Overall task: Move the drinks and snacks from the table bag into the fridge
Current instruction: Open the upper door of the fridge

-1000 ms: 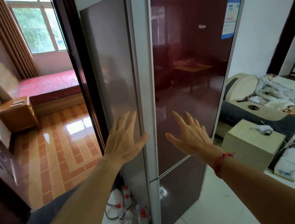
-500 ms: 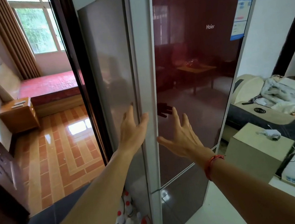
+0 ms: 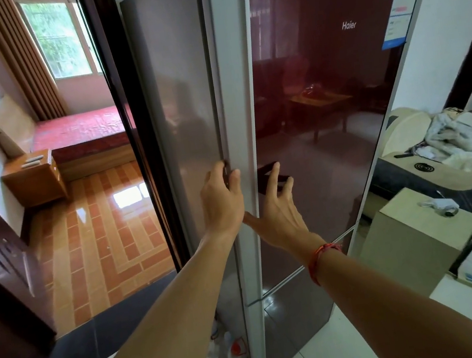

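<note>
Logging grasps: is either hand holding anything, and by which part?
The left hand grips the fridge door by its silver side edge, fingers hooked into the gap. The right hand holds nothing.

Fridge door (image 3: pixel 328 135) shut, blocking; side seam (image 3: pixel 217 90) seemingly narrow.

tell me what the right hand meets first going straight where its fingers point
The right hand would meet the fridge's upper door first, its dark red face just right of the silver edge, probably almost at once; depth is unclear.
</note>
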`<move>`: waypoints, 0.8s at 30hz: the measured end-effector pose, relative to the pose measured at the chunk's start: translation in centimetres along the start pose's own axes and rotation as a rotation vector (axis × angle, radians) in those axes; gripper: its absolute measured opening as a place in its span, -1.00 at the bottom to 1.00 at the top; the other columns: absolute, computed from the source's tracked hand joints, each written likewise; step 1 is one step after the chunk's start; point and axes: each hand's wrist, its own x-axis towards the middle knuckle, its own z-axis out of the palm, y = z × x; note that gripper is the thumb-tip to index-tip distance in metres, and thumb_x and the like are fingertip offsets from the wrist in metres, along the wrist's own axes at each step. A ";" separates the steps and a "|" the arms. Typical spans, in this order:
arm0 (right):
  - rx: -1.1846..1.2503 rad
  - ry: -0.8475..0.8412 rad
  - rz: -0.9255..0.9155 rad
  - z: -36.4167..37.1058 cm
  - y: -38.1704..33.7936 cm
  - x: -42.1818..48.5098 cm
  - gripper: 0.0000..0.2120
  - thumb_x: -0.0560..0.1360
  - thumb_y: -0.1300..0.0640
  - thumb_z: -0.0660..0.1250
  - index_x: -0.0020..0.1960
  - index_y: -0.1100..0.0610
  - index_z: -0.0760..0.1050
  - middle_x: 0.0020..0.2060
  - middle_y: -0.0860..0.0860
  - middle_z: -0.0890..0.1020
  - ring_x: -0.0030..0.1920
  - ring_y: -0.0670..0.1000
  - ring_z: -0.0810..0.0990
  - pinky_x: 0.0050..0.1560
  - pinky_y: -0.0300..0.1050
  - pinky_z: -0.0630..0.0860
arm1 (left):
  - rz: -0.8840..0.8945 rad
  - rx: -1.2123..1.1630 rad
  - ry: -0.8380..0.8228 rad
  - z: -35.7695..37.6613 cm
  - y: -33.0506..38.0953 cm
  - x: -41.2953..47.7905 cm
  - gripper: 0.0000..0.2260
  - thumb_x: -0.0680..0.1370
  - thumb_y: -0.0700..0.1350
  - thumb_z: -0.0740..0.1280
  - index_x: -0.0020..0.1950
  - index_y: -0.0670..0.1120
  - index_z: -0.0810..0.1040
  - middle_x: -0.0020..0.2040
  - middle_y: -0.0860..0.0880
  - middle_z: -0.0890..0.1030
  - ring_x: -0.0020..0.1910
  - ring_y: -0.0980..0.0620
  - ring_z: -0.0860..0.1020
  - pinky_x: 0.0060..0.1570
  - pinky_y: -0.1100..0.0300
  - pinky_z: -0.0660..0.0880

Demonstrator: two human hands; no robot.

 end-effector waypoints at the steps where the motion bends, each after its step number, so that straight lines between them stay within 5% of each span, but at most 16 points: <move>1: -0.001 0.000 0.002 0.0 0.0 0.0 0.25 0.45 -0.25 0.47 0.51 -0.08 -0.58 0.55 0.38 -0.27 0.58 0.37 0.05 0.40 0.27 0.37 | -0.003 0.003 0.000 0.0 0.1 0.0 -0.73 0.64 -0.04 0.25 0.29 -0.13 0.48 0.11 -0.05 0.58 0.07 0.03 0.57 0.06 0.20 0.54; 7: -0.003 -0.021 0.005 -0.2 0.1 -0.1 0.26 0.43 -0.23 0.49 0.49 -0.13 -0.60 0.56 0.35 -0.29 0.57 0.37 0.13 0.40 0.26 0.38 | 0.004 0.024 -0.017 -0.2 0.3 0.2 -0.79 0.64 -0.06 0.25 0.23 -0.12 0.49 0.07 -0.04 0.57 0.01 0.07 0.55 -0.19 0.43 0.39; 24: -0.022 -0.146 -0.011 -1.5 0.8 -2.0 0.29 0.41 -0.17 0.53 0.50 -0.18 -0.58 0.59 0.25 -0.29 0.56 0.30 0.21 0.47 0.17 0.29 | 0.028 0.005 -0.058 -0.8 0.2 0.3 -0.78 0.63 -0.08 0.28 0.22 -0.14 0.50 0.06 -0.07 0.58 -0.01 0.07 0.55 -0.21 0.43 0.36</move>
